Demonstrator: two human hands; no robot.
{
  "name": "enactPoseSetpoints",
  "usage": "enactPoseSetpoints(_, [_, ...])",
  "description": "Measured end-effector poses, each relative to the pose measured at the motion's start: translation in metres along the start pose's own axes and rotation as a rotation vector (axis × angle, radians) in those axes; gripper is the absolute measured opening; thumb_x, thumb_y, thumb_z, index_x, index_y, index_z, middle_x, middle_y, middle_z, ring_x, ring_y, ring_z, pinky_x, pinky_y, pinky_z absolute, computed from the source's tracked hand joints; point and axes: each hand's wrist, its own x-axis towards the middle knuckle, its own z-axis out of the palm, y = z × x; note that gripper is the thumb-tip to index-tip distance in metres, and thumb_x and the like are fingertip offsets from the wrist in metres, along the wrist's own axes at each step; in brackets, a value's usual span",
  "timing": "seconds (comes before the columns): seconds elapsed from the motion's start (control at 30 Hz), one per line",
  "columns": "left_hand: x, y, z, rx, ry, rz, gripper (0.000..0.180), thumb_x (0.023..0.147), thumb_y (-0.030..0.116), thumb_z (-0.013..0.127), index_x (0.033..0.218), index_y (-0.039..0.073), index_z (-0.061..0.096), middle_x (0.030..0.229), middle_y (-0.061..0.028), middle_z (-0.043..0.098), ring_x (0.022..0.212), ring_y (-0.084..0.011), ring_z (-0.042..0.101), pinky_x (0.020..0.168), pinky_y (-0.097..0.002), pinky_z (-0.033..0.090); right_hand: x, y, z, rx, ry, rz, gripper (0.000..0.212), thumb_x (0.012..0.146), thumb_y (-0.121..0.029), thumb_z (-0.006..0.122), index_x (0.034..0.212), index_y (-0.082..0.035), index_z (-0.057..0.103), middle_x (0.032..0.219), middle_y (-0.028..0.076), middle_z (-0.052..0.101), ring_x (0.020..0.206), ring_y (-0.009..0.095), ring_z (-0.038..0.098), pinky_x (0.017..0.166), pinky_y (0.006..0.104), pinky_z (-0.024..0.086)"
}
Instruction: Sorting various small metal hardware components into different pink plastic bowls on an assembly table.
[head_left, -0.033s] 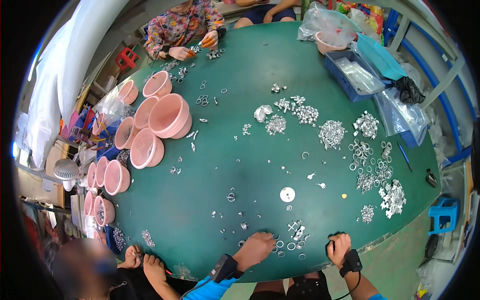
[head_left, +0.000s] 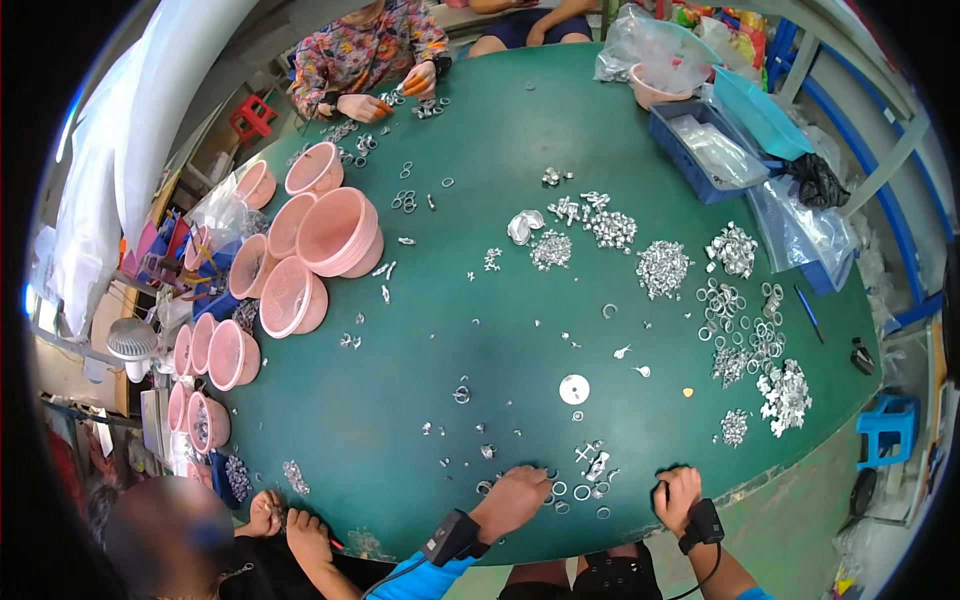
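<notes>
My left hand (head_left: 512,502) rests low over the near part of the green table (head_left: 480,340), its fingers curled together and pointing down among small silvery pieces. What lies under its fingertips is hidden. Just right of it are several loose metal rings (head_left: 582,492), a cross-shaped piece (head_left: 588,452) and a long shiny piece (head_left: 597,466). Near the table's front edge my right hand (head_left: 682,494) is closed, fingers bent toward the tabletop. Something dark shows by its fingers, too small to make out. A white disc (head_left: 574,389) lies farther ahead, between the hands.
Piles of small metal parts (head_left: 664,269) and rings (head_left: 722,308) spread to the right, by a blue pen (head_left: 809,314). Pink baskets (head_left: 340,232) stand left; blue bins (head_left: 708,152) stand far right. One co-worker's hands (head_left: 290,520) are at near left, another's (head_left: 365,106) at far left.
</notes>
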Motion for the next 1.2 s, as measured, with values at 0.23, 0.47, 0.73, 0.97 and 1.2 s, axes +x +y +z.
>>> enactPoseSetpoints(0.23, [0.001,0.006,-0.001,-0.116,0.053,-0.09,0.008,0.07,0.008,0.054,0.075,0.001,0.053,0.067,-0.0123,0.047,0.066,-0.0297,0.049,0.059,-0.0373,0.04,-0.004,0.003,0.0,-0.016,-0.017,0.02,0.021,0.064,-0.003,0.05,0.084,-0.006,0.048,0.078,0.011,0.047,0.071,0.029,0.045,0.063,0.039,0.036])
enactPoseSetpoints(0.47, [0.015,-0.021,-0.03,-0.087,0.273,-0.328,0.007,0.067,0.006,0.057,0.07,0.001,0.053,0.069,-0.0131,0.049,0.068,-0.0303,0.049,0.062,-0.0373,0.04,0.0,0.001,0.0,0.019,0.0,0.007,0.019,0.065,0.0,0.047,0.084,-0.005,0.047,0.076,0.013,0.044,0.069,0.031,0.043,0.063,0.0399,0.034])
enactPoseSetpoints(0.73, [0.013,-0.027,-0.032,-0.052,0.182,-0.296,0.01,0.067,0.007,0.058,0.072,0.001,0.053,0.071,-0.0121,0.049,0.07,-0.0304,0.049,0.063,-0.038,0.04,0.0,0.0,0.001,0.01,0.006,0.013,0.019,0.065,0.0,0.048,0.083,-0.006,0.047,0.075,0.012,0.044,0.068,0.03,0.043,0.062,0.0395,0.034])
enactPoseSetpoints(0.97, [0.012,-0.035,-0.026,0.054,0.083,-0.233,0.01,0.068,0.011,0.057,0.073,0.003,0.055,0.071,-0.0104,0.049,0.072,-0.029,0.049,0.065,-0.038,0.039,0.0,0.001,0.001,0.015,0.009,0.023,0.017,0.065,-0.001,0.048,0.082,-0.005,0.048,0.075,0.012,0.045,0.068,0.03,0.043,0.062,0.0394,0.035])
enactPoseSetpoints(1.2, [0.011,-0.027,-0.029,0.053,0.028,-0.238,0.007,0.07,0.01,0.054,0.069,0.003,0.055,0.07,-0.0105,0.049,0.072,-0.0279,0.05,0.065,-0.0377,0.039,-0.003,0.004,0.002,0.001,-0.009,0.029,0.02,0.065,-0.003,0.05,0.084,-0.006,0.048,0.076,0.012,0.046,0.069,0.03,0.045,0.063,0.0396,0.036])
